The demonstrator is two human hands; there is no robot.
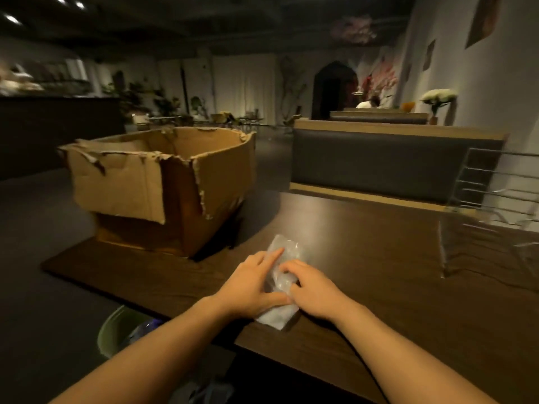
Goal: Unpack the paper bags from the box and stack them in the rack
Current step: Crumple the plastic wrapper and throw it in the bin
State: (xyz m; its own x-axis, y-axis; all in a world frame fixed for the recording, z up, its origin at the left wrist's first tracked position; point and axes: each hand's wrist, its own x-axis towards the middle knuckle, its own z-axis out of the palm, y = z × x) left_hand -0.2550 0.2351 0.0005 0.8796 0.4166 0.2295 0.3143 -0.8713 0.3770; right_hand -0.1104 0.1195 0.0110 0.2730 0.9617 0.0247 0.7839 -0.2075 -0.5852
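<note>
While both hands work at the table's near edge, a clear plastic wrapper [284, 282] lies flat on the dark wooden table [379, 258], in front of the cardboard box [163, 185] and to its right. The left hand [250, 290] rests on the wrapper with its index finger extended along the film; the right hand [313, 293] presses its curled fingertips into the wrapper's middle. The hands are together, thumbs nearly touching. No paper bags are visible; the box interior is hidden from this angle. The wire rack [495, 193] stands well to the right of the box, at the table's far corner. Judgement: the wrapper is light, soft and slippery, prone to sliding under a flat palm. It is best pinched at a crumpled edge. The box has torn, floppy flaps and should be steadied by its walls.
</note>
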